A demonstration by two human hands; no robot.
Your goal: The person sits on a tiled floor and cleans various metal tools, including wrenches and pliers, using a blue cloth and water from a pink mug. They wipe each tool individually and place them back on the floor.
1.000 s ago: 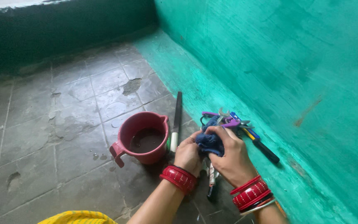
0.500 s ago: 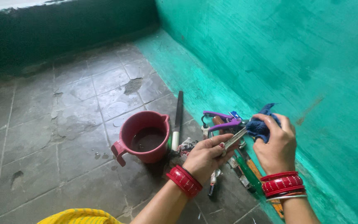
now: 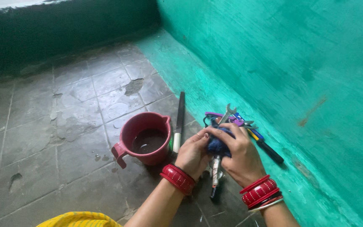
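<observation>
**Beside the green wall: a wrench wiped in cloth**

Against the green wall [image 3: 282, 63], on the grey tiled floor [image 3: 43, 126], a maroon mug [image 3: 143, 138] of dark liquid is seen just left of the hands. A blue cloth [image 3: 217, 145] is clenched under the curled right hand [image 3: 238, 153] and pinched by the left hand [image 3: 194, 153]. A wrench [image 3: 225, 115] is gripped through it, its long axis near upright, open jaw pointing away toward the wall.

Left hand [image 3: 194, 153] fingers curled, pressed against right hand [image 3: 238, 153]; both forearms angled inward; wrists bent.
</observation>
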